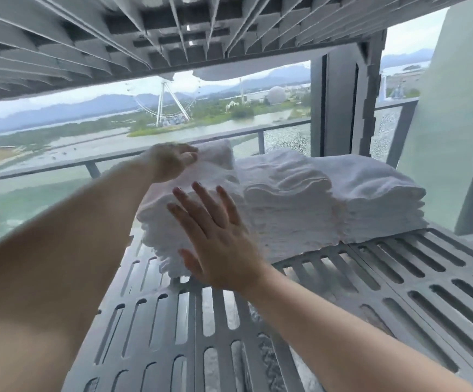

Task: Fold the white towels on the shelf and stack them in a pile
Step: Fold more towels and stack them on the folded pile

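1. My left hand (170,161) reaches across to the far top edge of the leftmost towel stack (190,219); my fingers curl down over the top towel's back edge, gripping the cloth there.
2. My right hand (218,239) lies flat and open against the near face of that same stack, fingers spread and pointing up, palm pressed to the layered edges, holding nothing.
3. This stack of white towels sits at the left part of the slotted grey shelf (399,292), its near corner hanging slightly over the shelf slats.
4. Just beside it, touching, is a middle stack (289,205) of folded white towels with a rumpled top.
5. To the right again, touching the middle one, a third stack (382,205) lies neater and flatter near the shelf's upright post (340,108).
6. Above everything runs the ribbed underside of the upper shelf (145,38).
7. Behind the towels, a balcony railing (60,165) crosses in front of water and a Ferris wheel (167,103).
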